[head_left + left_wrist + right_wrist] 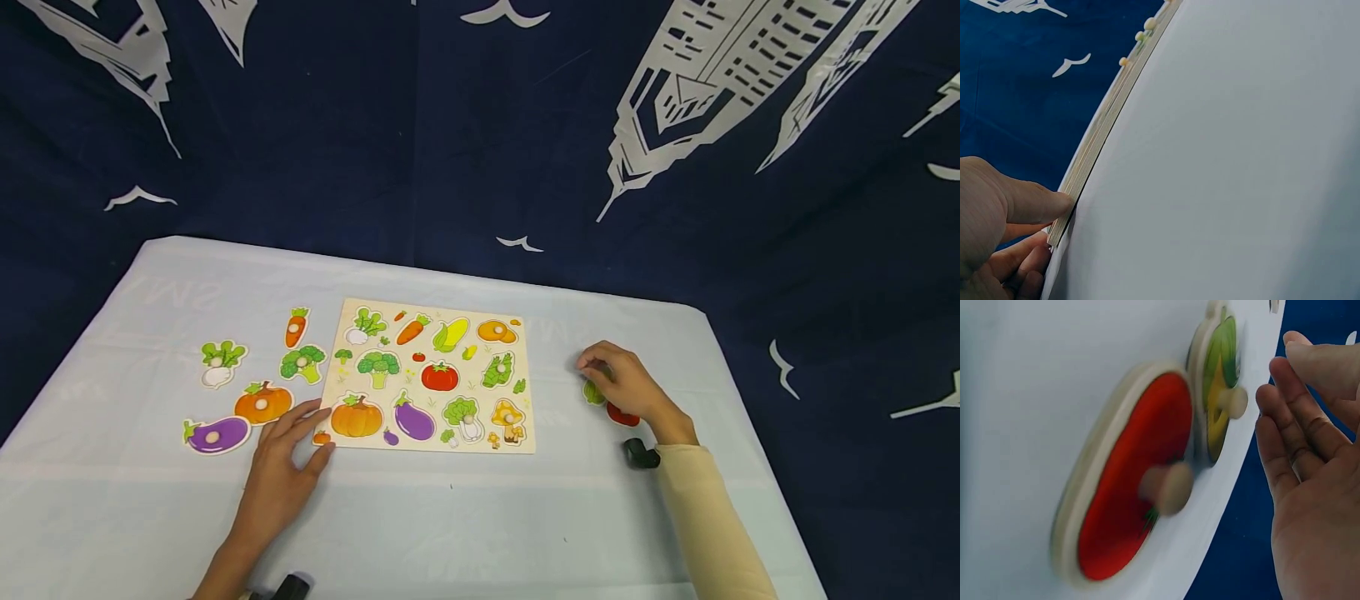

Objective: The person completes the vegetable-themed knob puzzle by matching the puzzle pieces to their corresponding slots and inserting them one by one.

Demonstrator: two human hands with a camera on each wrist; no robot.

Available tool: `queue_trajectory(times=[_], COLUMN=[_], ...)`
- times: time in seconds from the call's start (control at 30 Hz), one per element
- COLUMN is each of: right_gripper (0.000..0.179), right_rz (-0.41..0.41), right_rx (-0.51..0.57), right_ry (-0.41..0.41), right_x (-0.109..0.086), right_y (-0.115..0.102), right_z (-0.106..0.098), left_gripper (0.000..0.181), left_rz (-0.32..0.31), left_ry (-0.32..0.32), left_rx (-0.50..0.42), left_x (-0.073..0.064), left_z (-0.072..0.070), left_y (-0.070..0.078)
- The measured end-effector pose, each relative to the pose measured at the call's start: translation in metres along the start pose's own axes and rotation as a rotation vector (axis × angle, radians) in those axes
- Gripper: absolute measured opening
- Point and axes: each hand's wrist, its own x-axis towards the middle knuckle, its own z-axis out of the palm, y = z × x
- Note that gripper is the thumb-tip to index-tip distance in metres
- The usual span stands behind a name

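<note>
My left hand (288,462) pinches the near left corner of a wooden vegetable puzzle board (472,433), its thumb on the near edge in the left wrist view. My right hand (622,383) hovers over two loose knobbed pieces right of the board, holding nothing. In the right wrist view these are a red tomato piece (1135,475) and a yellow-and-green corn piece (1219,394); the relaxed fingers (1300,419) stand beyond them, apart from both knobs. In the head view the hand partly hides them. Mushroom (508,418) and asparagus (497,370) pieces sit in the board.
Left of the board lie loose knobbed pieces: a carrot (296,327), a turnip (221,364), a broccoli (302,364), a pumpkin (262,404) and an eggplant (217,435). A white cloth (480,525) covers the table; a dark blue patterned curtain (337,150) hangs behind.
</note>
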Motion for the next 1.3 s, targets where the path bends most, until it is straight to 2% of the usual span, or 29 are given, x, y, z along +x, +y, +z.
queue_trajectory(times=[0.13, 0.4, 0.77, 1.13, 1.3], right_gripper=[0.012, 0.016, 0.020, 0.019, 0.020], right_rz=[0.001, -0.033, -0.007, -0.014, -0.002], right_rx=[-0.007, -0.035, -0.035, -0.048, -0.058], right_ry=[-0.016, -0.047, -0.063, -0.049, -0.046], right_x=[-0.006, -0.015, -0.019, -0.023, -0.023], right_y=[0.003, 0.007, 0.012, 0.019, 0.019], right_z=[-0.003, -0.008, -0.009, -0.003, -0.003], left_gripper=[0.052, 0.051, 0.051, 0.051, 0.051], left_rz=[0.003, 0.036, 0.011, 0.017, 0.036], left_ry=[-0.002, 0.044, 0.015, 0.019, 0.039], left_rx=[-0.007, 0.015, 0.005, 0.013, 0.019], left_x=[0.000, 0.000, -0.001, -0.001, -0.001], left_z=[0.000, 0.002, 0.000, 0.002, 0.003], left_y=[0.000, -0.002, 0.000, -0.001, -0.002])
